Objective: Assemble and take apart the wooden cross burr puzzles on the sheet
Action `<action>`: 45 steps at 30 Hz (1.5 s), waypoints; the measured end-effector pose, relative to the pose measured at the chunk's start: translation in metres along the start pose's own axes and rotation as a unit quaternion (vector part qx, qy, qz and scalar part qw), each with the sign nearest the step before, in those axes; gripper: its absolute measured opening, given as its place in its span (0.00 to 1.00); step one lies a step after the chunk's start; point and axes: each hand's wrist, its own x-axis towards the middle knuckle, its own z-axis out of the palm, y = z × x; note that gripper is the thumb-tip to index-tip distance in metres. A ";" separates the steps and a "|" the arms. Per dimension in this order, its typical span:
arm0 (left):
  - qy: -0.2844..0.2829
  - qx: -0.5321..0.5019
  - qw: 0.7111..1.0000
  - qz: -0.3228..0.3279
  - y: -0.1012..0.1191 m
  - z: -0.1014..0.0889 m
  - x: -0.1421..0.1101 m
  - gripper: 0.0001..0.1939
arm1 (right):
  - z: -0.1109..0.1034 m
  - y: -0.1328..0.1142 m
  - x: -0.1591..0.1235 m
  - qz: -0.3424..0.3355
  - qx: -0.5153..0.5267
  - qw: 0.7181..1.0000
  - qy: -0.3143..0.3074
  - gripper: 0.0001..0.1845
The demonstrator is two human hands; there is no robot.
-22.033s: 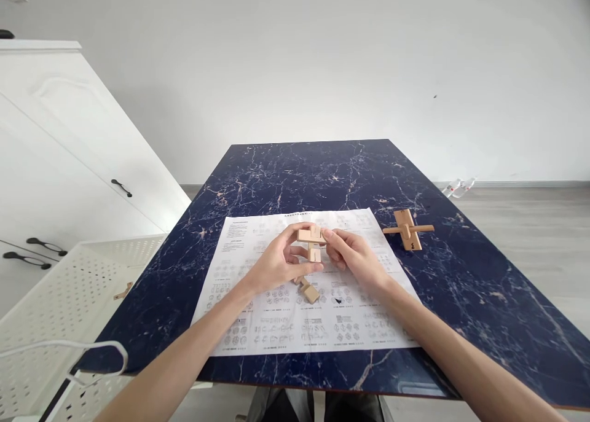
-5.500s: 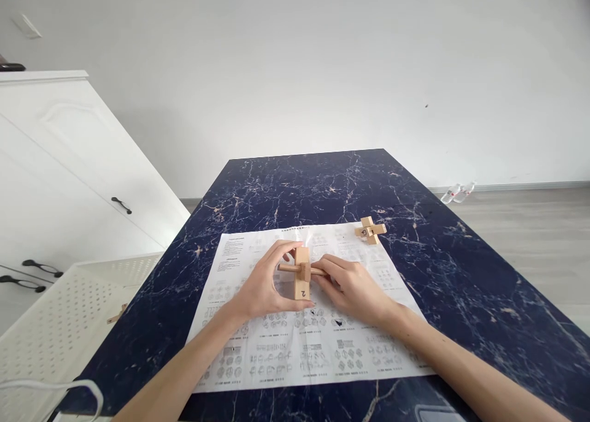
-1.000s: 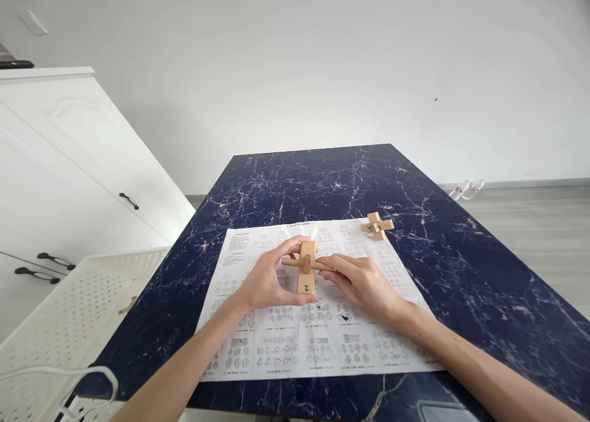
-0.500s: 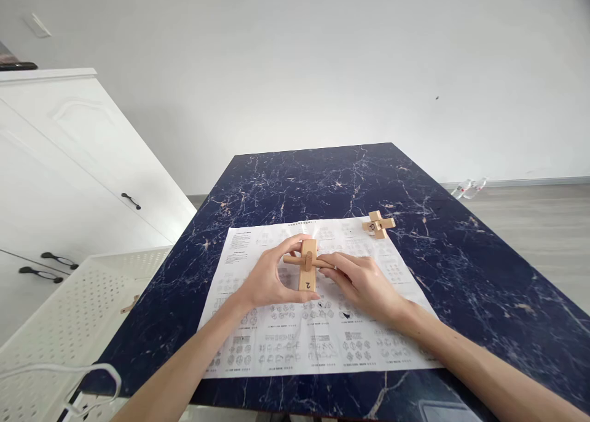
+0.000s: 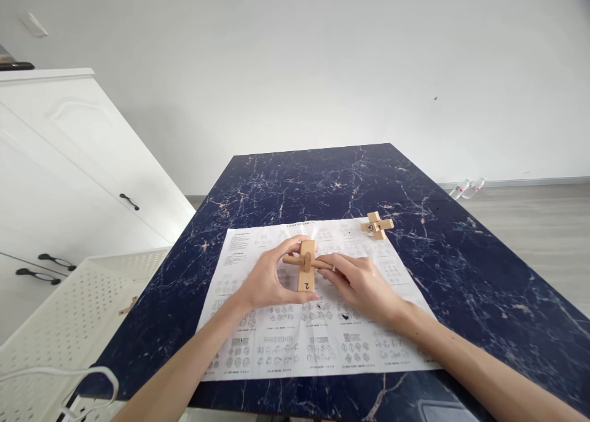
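Note:
Between my hands is a flat wooden puzzle block [image 5: 306, 277] marked "2", with a round wooden rod [image 5: 290, 259] crossing it through the middle. My left hand [image 5: 270, 277] grips the block by its far and near ends, thumb at the near end. My right hand [image 5: 362, 281] pinches the rod's right end between thumb and fingers. Below them lies a printed instruction sheet [image 5: 281, 363] covered with small diagrams. At the sheet's far right corner stands an assembled wooden cross puzzle [image 5: 378, 225] with a dark mark on it.
The sheet lies on a dark blue marbled table [image 5: 295, 182]. Left of the table are a white perforated basket [image 5: 87, 287] with a small wooden piece [image 5: 128, 306] in it, a white cable [image 5: 108, 373] and a white cabinet [image 5: 92, 158]. Clear bottles [image 5: 468, 188] stand on the floor.
Hardly anything differs. Both hands keep the same hold on the block and rod, and the whole view has shifted very slightly.

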 end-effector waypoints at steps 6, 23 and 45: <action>0.001 -0.001 1.000 -0.002 -0.001 0.000 0.000 0.49 | 0.000 0.000 0.000 -0.004 0.000 1.000 0.000 0.13; 0.005 0.006 1.000 0.003 0.001 0.000 0.001 0.49 | -0.002 0.000 0.000 -0.004 0.036 0.999 -0.002 0.13; -0.002 -0.007 1.000 -0.003 0.004 0.000 0.001 0.47 | -0.004 0.001 0.000 -0.005 0.046 0.999 -0.020 0.14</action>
